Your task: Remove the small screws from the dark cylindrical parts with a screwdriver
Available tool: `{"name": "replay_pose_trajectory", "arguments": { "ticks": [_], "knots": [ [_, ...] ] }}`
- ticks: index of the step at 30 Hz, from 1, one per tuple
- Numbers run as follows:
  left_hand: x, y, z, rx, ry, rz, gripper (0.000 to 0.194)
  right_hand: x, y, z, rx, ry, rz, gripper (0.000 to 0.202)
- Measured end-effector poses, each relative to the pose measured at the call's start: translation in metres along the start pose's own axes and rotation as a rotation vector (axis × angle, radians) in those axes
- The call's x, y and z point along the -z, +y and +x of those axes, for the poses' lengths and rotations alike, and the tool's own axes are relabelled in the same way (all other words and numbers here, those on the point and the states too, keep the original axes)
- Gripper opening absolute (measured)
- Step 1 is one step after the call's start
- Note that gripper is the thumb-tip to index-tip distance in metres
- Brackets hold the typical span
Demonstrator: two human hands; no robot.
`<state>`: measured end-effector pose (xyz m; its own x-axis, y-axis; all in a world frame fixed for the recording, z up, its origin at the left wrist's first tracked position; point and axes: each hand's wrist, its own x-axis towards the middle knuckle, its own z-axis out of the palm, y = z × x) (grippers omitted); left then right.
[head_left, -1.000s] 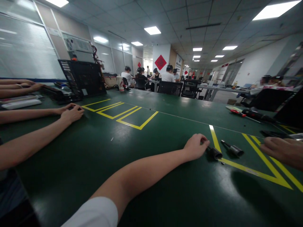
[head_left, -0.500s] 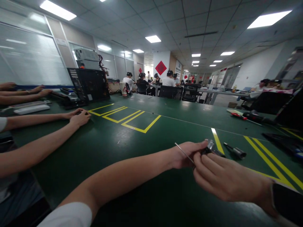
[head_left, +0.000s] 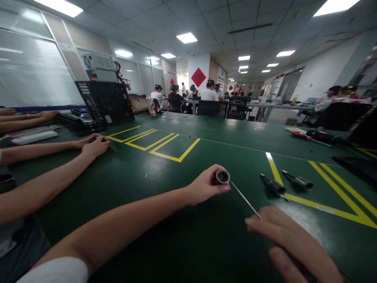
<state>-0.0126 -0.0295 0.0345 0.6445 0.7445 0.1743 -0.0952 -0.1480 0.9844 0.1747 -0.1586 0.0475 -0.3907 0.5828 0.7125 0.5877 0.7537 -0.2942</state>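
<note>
My left hand (head_left: 206, 182) is wrapped round a metal cylinder (head_left: 223, 177), its hollow round end facing me. In my right hand (head_left: 291, 236) is a screwdriver (head_left: 246, 200) with a long thin shaft; its dark handle is mostly hidden by the palm. The shaft's tip points at the cylinder's lower right rim; whether they touch I cannot tell. Right of the cylinder, a cup-ended metal bit (head_left: 277, 187) with a narrow shank lies on the green table (head_left: 165, 212). A second such metal bit (head_left: 303, 183) lies beside it. A small dark piece (head_left: 286, 199) sits close by.
Yellow tape outlines (head_left: 165, 156) mark the table. At left, a co-worker's hands (head_left: 96, 145) rest near a black computer case (head_left: 104, 100). A red-handled tool (head_left: 302, 135) and dark items lie at the far right. Several people sit at tables behind.
My hands have moved apart: the left went leftward with the cylinder and turned its hollow end to me. The right moved down with the screwdriver. Both bits on the table now show fully.
</note>
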Motion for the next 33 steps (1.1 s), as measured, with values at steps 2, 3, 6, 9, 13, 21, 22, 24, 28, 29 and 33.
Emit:
{"name": "replay_pose_trajectory", "arguments": {
  "ticks": [2, 3, 6, 9, 13, 21, 22, 24, 28, 29, 33],
  "knots": [
    [-0.001, -0.006, -0.003, -0.087, -0.035, 0.226, 0.034, 0.002, 0.006, -0.007, -0.177, 0.027, 0.171, 0.031],
    [-0.002, -0.008, -0.004, -0.108, -0.052, 0.319, 0.034, 0.001, 0.011, -0.009, -0.253, 0.055, 0.248, 0.031],
    [-0.004, -0.013, -0.006, -0.085, -0.08, 0.558, 0.031, -0.004, 0.022, -0.013, -0.381, 0.122, 0.398, 0.03],
    [-0.006, -0.015, -0.006, -0.094, -0.086, 0.759, 0.024, -0.01, 0.026, -0.016, -0.473, 0.106, 0.446, 0.021],
    [-0.007, -0.019, -0.006, -0.131, -0.079, 0.905, 0.018, -0.013, 0.02, -0.013, -0.549, 0.011, 0.358, 0.014],
    [-0.011, -0.023, -0.007, -0.175, -0.028, 1.0, 0.023, -0.017, 0.011, -0.007, -0.534, -0.098, 0.285, 0.014],
    [-0.011, -0.023, -0.007, -0.183, -0.021, 0.987, 0.023, -0.017, 0.012, -0.009, -0.551, -0.105, 0.314, 0.015],
    [-0.01, -0.023, -0.006, -0.197, -0.01, 0.958, 0.023, -0.019, 0.016, -0.012, -0.605, -0.121, 0.41, 0.017],
    [-0.009, -0.023, -0.007, -0.207, -0.013, 0.903, 0.023, -0.023, 0.024, -0.019, -0.727, -0.091, 0.685, 0.017],
    [-0.009, -0.024, -0.007, -0.217, -0.012, 0.888, 0.023, -0.024, 0.026, -0.02, -0.747, -0.081, 0.74, 0.017],
    [-0.009, -0.026, -0.007, -0.27, -0.01, 0.868, 0.021, -0.027, 0.027, -0.02, -0.787, -0.069, 0.84, 0.017]
  ]
}}
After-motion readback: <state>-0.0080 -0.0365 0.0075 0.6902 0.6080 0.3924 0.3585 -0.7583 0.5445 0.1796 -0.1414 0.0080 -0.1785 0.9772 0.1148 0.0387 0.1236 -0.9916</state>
